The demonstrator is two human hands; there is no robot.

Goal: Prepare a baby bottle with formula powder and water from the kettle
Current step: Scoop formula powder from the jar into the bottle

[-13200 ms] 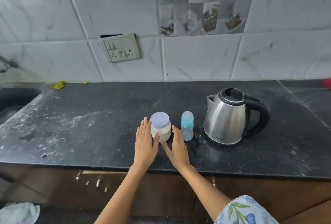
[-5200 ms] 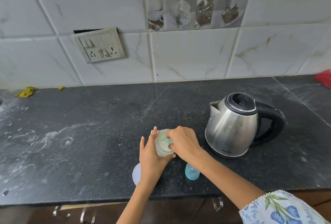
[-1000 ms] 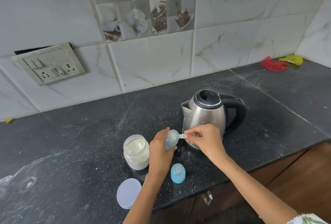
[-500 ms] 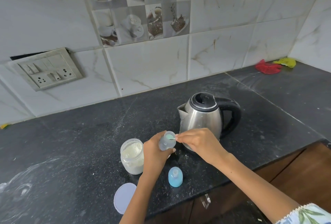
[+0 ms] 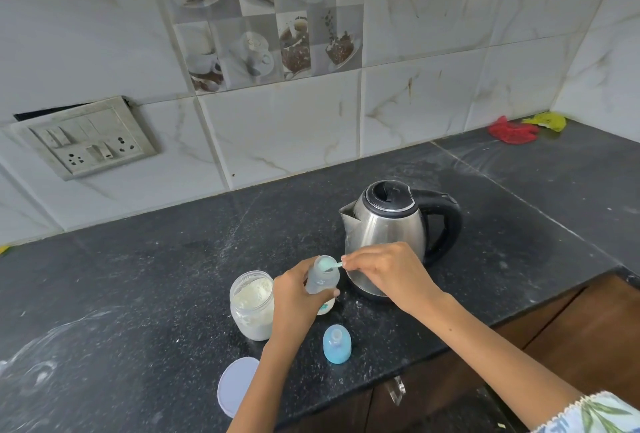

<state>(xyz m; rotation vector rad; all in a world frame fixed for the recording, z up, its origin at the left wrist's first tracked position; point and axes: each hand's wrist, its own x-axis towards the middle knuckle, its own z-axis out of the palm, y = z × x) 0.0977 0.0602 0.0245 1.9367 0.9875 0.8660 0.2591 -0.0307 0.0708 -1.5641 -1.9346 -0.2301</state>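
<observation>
Left to right on dark tabletop: lid overhanging front edge; open formula jar; left hand, fingers wrapped round tilted baby bottle; blue bottle cap near edge; right hand, fingers pinching scoop at bottle mouth; kettle behind. Bare tabletop far left and right.

Soft even daylight, sharp, wide-angle edge bowing

A switch panel hangs on the tiled wall; red cloth (yellow cloth beside) lies on the counter.
</observation>
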